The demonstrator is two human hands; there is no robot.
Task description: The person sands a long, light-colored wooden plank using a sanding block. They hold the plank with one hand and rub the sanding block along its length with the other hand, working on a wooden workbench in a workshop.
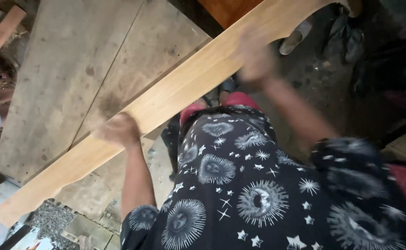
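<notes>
Worn wooden workbench (68, 78), both hands (119, 130) gripping long plank (175, 88)

Big grey weathered plywood sheet (59, 78) takes up most of the left side. Off its top-left corner there's a reddish wooden strip (1, 32), below its bottom edge a patch of grey gravel (52, 220), and far to its right some worn grey sandals (346, 32) on the dirt floor (318, 78).

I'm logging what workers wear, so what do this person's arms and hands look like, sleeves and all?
Both hands, left hand and right hand, are bare, with no gloves; both are motion-blurred. The forearms are uncovered. The short black shirt sleeves carry a white print of suns, moons and stars. No watch or rings can be made out.
</notes>
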